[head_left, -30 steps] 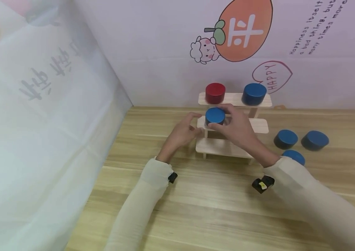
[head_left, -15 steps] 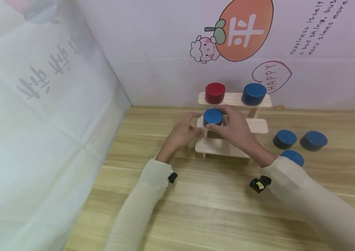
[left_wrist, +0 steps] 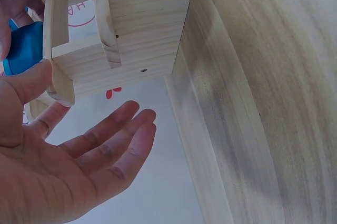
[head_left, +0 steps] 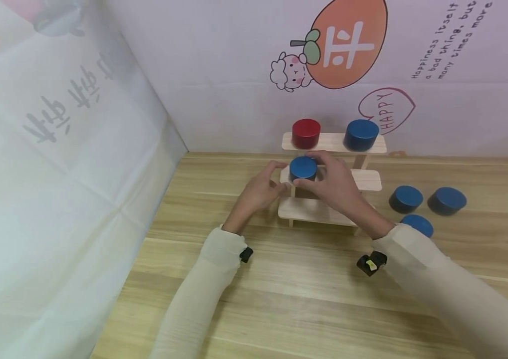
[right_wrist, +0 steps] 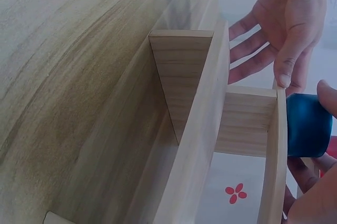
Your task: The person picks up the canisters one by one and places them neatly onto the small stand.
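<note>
Head view: right hand (head_left: 337, 182) grips a blue block (head_left: 303, 168), left hand (head_left: 260, 192) pinches the shelf (head_left: 369, 180). Placing seems underway; next calls for gentle release.

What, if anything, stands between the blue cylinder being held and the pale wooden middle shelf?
Nothing visible: the right grip holds the glossy blue cylinder, and the right wrist view shows its base against the pale wooden middle shelf.
</note>
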{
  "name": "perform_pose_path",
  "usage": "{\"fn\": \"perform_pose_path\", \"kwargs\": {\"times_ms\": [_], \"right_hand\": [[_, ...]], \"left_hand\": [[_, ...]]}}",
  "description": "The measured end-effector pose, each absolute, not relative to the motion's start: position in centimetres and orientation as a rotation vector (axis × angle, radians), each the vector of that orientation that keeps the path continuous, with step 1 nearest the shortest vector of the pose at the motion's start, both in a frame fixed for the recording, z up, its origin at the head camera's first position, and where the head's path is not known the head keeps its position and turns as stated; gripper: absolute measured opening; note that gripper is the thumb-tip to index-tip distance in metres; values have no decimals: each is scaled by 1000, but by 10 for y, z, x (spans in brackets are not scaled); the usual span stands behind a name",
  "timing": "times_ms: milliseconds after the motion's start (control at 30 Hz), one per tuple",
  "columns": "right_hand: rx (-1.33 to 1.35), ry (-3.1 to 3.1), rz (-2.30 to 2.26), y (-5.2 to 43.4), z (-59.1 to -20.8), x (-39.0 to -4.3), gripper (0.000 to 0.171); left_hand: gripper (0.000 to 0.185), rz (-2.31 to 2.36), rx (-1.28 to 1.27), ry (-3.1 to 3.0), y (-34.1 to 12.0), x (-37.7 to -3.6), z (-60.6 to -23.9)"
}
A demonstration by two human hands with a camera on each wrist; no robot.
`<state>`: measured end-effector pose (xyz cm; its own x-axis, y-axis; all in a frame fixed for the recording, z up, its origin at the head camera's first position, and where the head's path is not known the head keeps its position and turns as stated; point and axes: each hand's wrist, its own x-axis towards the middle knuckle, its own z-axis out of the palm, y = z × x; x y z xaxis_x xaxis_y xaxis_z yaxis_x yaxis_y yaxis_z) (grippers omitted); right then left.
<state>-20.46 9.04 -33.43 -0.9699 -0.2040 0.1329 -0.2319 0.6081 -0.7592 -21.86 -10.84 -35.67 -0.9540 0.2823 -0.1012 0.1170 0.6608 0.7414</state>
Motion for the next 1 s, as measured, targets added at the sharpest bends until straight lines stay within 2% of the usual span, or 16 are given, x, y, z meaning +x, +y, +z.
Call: {"fn": "perform_pose_path", "kwargs": {"times_ms": [1000], "right_hand": [[406, -2723, 1311, 103, -336, -199, 72]], "left_hand": [[54, 1163, 306, 2665, -108, -219, -357]]}}
